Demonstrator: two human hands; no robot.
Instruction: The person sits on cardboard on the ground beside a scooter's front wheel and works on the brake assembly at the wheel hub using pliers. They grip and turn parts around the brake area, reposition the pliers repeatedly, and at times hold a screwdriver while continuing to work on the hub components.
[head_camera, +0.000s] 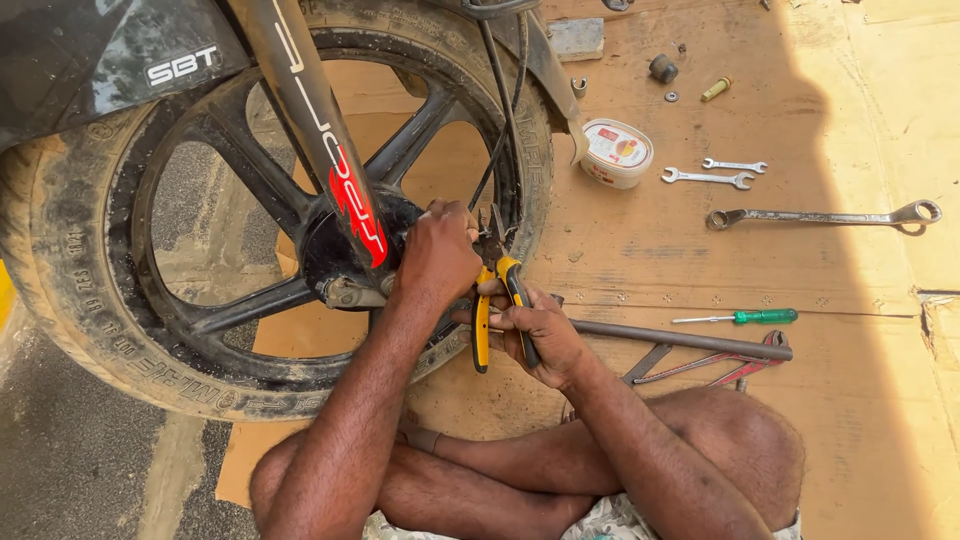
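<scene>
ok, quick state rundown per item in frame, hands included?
left hand: closed on the wheel hub
right hand: gripping the pliers' handles
pliers: held, nose at the hub
wheel: upright, dusty tyre
tub: lid on, upright
green screwdriver: lying flat, untouched
long ring spanner: flat on the cardboard
two small spanners: flat, side by side
metal rod: lying flat by the right hand

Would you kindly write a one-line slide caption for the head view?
Seated person's right hand works yellow-handled pliers at a motorcycle wheel hub, left hand steadying; spanners lie nearby.
</scene>
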